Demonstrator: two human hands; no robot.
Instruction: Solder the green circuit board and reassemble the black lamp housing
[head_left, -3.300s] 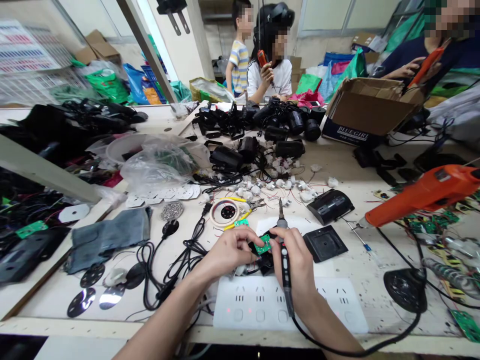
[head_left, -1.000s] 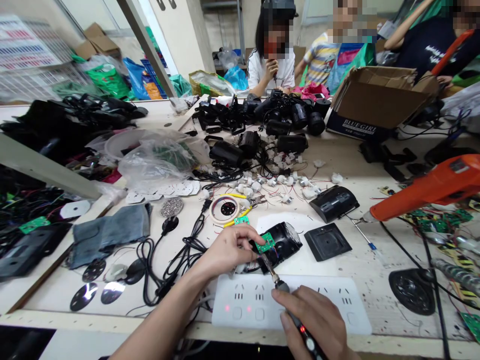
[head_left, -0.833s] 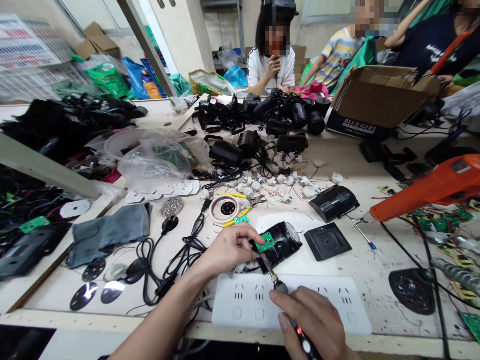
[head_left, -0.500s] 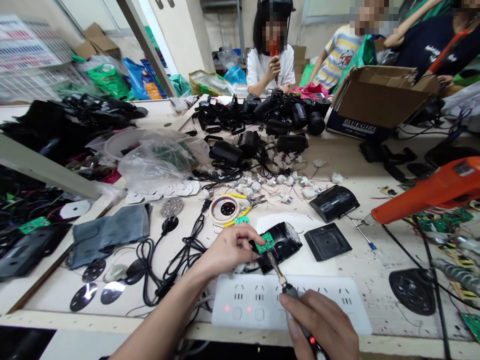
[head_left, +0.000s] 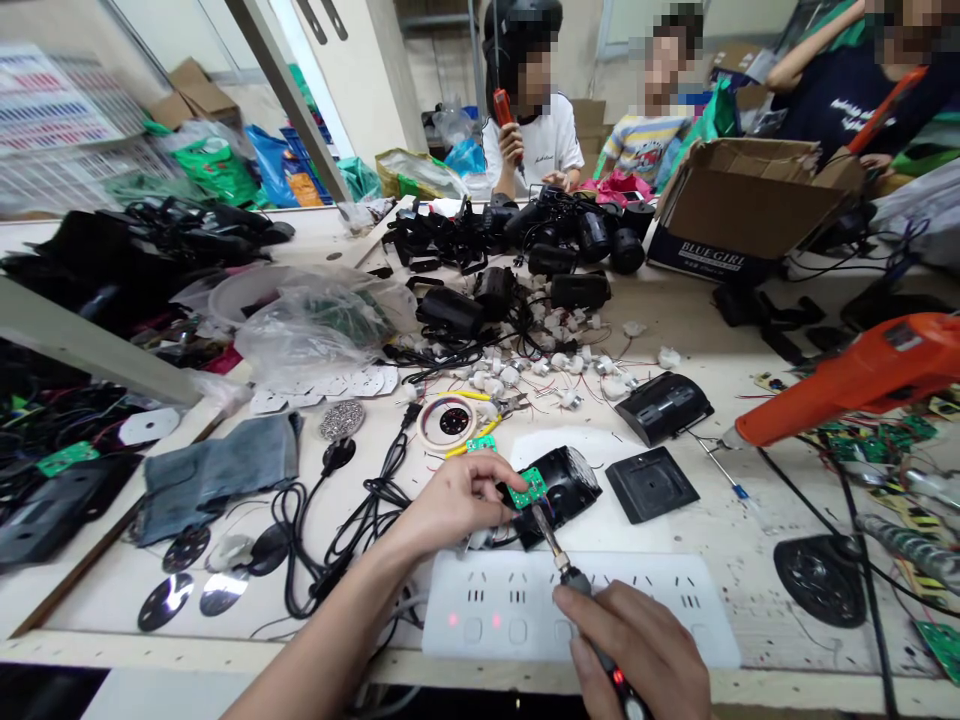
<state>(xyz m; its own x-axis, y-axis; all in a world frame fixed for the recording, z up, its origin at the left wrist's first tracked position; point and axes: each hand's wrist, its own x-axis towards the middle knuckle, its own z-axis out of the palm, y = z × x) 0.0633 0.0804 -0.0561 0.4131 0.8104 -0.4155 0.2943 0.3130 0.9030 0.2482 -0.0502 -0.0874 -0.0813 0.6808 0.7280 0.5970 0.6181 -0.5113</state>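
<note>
Between thumb and fingers my left hand (head_left: 466, 497) pinches a small green circuit board (head_left: 528, 488). My right hand (head_left: 637, 640) grips a soldering iron (head_left: 576, 578) with a red light on its handle. The iron's tip is at the lower edge of the board; whether it touches cannot be made out. Just behind the board lies an opened black speaker-like housing (head_left: 564, 490) with a silvery round end. A second green board (head_left: 481, 444) rests beyond my left fingers, beside a roll of tape (head_left: 448, 420) and yellow-handled pliers (head_left: 491, 412).
A white power strip (head_left: 495, 600) lies under my wrists. To the right are a square black cover (head_left: 651, 484), a black shell (head_left: 664, 407) and an orange glue gun (head_left: 847, 390). Small white motors (head_left: 574, 365) with wires lie beyond. Black cables (head_left: 360, 520) coil at left. Other people stand across the table.
The camera view has shifted slightly. My hands keep nearly the same place at the board. Across the table, a person in white has turned and moved the orange tool leftward.
</note>
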